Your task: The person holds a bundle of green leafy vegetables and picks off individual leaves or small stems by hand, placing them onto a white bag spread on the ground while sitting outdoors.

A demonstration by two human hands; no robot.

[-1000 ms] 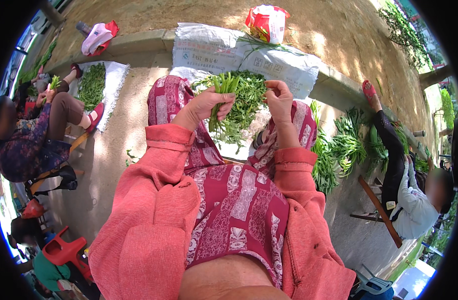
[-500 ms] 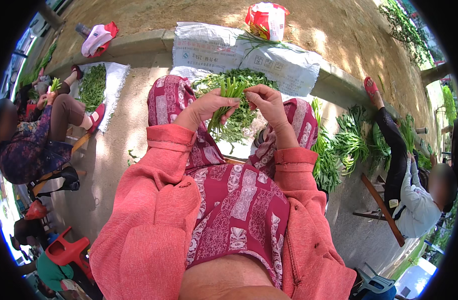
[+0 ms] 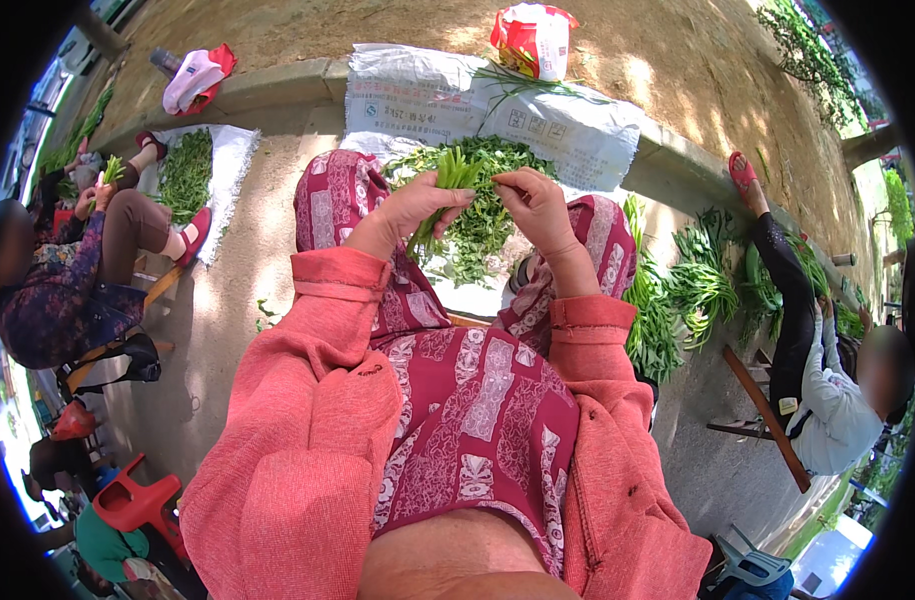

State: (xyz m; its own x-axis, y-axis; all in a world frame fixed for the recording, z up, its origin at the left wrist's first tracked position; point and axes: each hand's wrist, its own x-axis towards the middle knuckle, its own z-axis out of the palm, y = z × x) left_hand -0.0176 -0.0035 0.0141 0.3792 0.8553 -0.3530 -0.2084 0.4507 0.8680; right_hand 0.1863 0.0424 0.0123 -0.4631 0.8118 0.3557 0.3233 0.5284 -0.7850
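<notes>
Gripping one gathered bunch of green stems (image 3: 458, 172) in our left hand (image 3: 420, 204), we hold our right hand (image 3: 538, 208) pinched closed beside it, whether on anything we cannot tell; leafy greens (image 3: 518, 156) pile below, and longer greens (image 3: 700, 292) lie unheld at our right.

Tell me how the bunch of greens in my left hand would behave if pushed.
The bunch likely flexes without flopping, since its slim stems stick out fairly straight past the left hand. It's probably light, as one hand holds it. A push may splay it, because no tie shows.
</notes>
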